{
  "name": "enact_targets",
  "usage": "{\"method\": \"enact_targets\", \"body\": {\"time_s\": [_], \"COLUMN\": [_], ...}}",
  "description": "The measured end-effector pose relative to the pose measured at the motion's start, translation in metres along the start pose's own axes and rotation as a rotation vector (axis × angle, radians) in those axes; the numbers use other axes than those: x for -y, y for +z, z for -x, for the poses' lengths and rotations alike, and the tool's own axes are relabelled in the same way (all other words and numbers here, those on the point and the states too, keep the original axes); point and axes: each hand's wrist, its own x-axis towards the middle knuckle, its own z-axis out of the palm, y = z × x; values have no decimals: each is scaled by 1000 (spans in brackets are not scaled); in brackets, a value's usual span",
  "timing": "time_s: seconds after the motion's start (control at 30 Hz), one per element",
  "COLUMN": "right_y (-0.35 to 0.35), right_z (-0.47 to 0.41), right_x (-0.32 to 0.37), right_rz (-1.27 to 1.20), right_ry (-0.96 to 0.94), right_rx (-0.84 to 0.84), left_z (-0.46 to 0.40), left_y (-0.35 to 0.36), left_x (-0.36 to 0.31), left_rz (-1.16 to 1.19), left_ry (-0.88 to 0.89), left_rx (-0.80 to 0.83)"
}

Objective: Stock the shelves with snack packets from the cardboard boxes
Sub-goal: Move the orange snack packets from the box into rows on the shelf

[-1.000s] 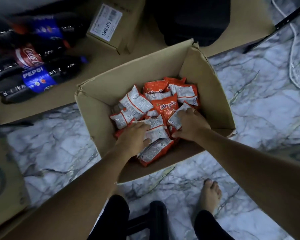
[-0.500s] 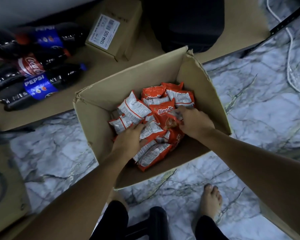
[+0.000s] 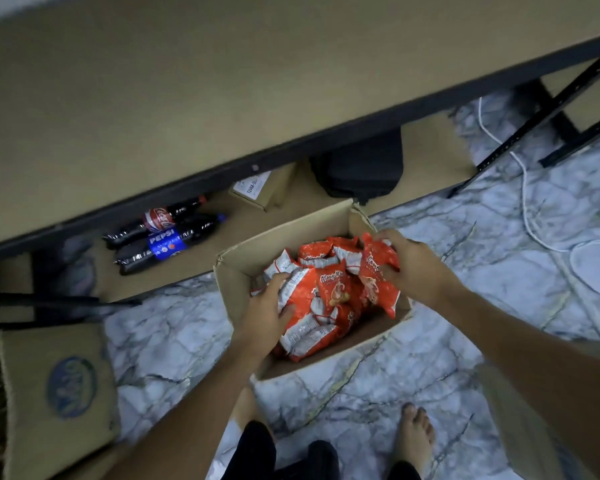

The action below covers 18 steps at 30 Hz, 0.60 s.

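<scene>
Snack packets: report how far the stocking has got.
Done: nothing shelved; the shelf board above shows no packets. In hand: the left hand and right hand grip a bunch of orange snack packets over the cardboard box. Left: shelving these, plus more packets in the box.

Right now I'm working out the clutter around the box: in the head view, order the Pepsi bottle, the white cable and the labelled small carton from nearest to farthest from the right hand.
1. Labelled small carton, on the low shelf, up-left of the right hand.
2. White cable, on the floor to the right; nearly as close as the carton.
3. Pepsi bottle, lying on the low shelf, far left.
</scene>
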Motion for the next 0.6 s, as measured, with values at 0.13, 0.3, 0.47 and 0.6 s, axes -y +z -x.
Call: {"method": "enact_targets", "body": {"time_s": [0.13, 0.3, 0.47, 0.6], "right_y": [-65, -145, -217, -262], "right_z": [40, 85, 128, 158], "right_x": [36, 87, 135, 169], "right_rz": [-53, -114, -131, -116], "right_ry": [-5, -104, -218, -264], "right_rx": [-101, -169, -201, -226], "left_z": [49, 106, 160, 195], "left_y": [-39, -83, -128, -170], "left_x": [-61, -132, -184, -223], "left_rz": [54, 137, 203, 216], "left_ry": [-31, -19, 40, 88], "left_rx": [-129, -247, -377, -468]}}
